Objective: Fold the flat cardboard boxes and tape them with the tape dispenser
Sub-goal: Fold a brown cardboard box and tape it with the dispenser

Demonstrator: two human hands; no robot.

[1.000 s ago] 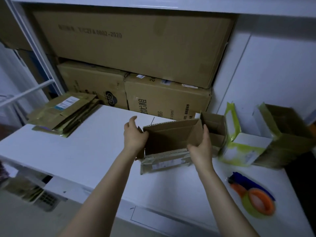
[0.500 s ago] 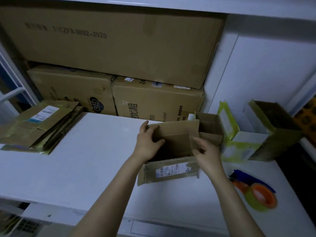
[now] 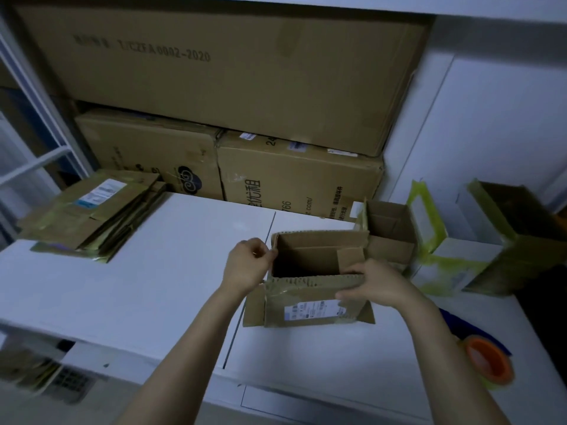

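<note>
Tape dispenser (image 3: 487,363) lies near right on the table (image 3: 153,286), apart from the open box (image 3: 306,305) mid-table. Left hand (image 3: 248,265) pinches the box's left top edge; right hand (image 3: 377,283) grips its near wall. Just behind it sits another open box (image 3: 389,234) with taped boxes (image 3: 454,262) to its right, a flat box stack (image 3: 89,213) far left, and big cartons (image 3: 214,72) at the back.

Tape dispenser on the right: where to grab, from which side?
Take the tape dispenser by its slim blue handle, from above with the right hand, now on the box. It lies flat on the table, orange roll nearest the edge; the forearm partly hides the handle.
</note>
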